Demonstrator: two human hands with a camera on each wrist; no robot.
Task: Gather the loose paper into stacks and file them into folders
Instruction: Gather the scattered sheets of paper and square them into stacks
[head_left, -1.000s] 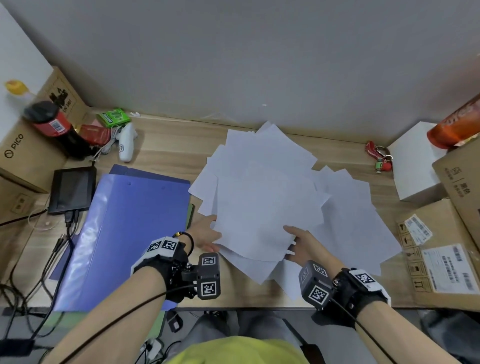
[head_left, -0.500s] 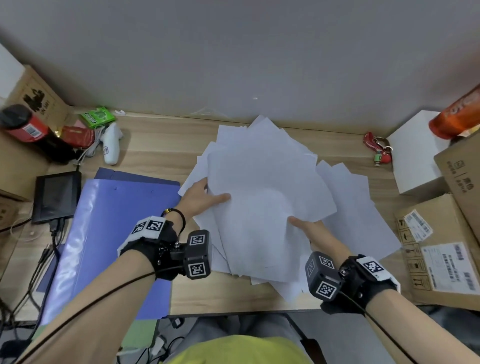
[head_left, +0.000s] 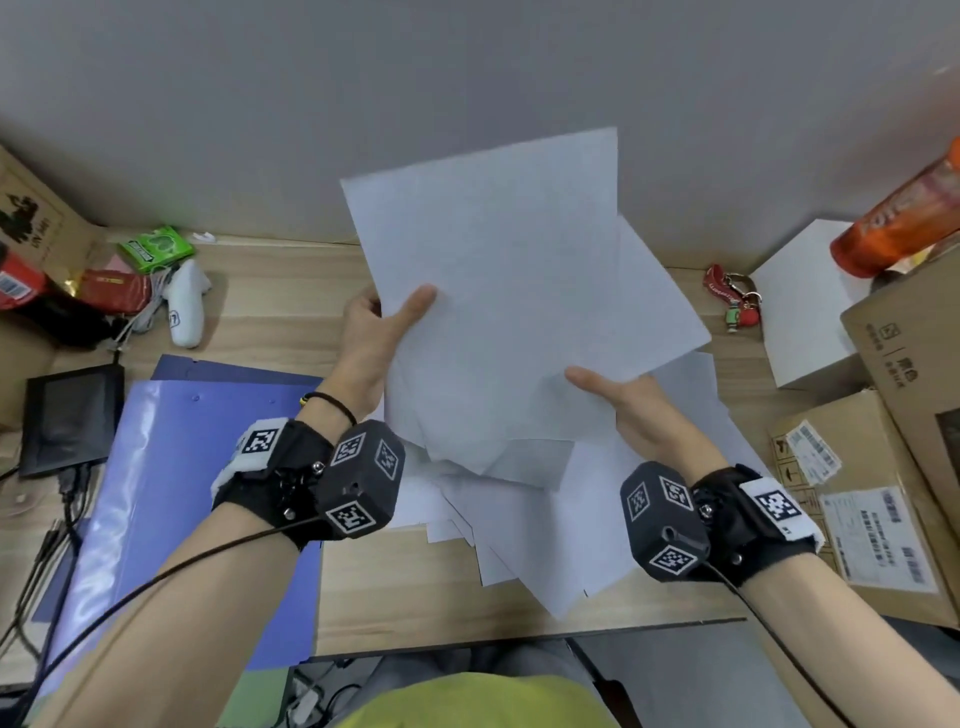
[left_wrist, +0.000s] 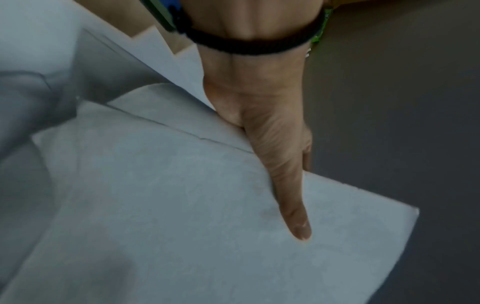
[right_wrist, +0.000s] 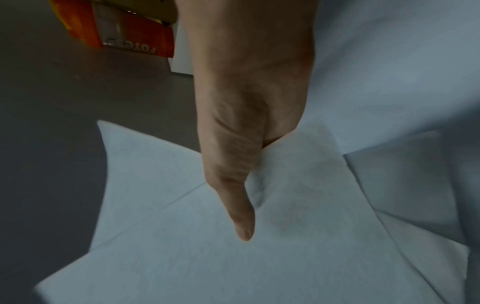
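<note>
A loose bundle of white paper sheets (head_left: 514, 291) is lifted off the desk and tilted up toward the wall. My left hand (head_left: 387, 325) pinches its left edge, thumb on top (left_wrist: 293, 205), fingers hidden behind. My right hand (head_left: 618, 397) pinches the lower right edge, thumb flat on the top sheet (right_wrist: 233, 195). More white sheets (head_left: 550, 545) lie fanned on the wooden desk beneath. A blue folder (head_left: 171, 493) lies flat on the desk to the left, under my left forearm.
A black tablet (head_left: 70, 415), a white controller (head_left: 184, 309), a green packet (head_left: 156, 249) and red packs sit at the left. A red key ring (head_left: 732, 301), a white box (head_left: 800, 306) and cardboard boxes (head_left: 872, 499) crowd the right. The desk's front edge (head_left: 519, 634) is near.
Both hands have raised the bundle of sheets from the desk and tipped it upright toward the wall. The left hand moved up along the sheets' left edge.
</note>
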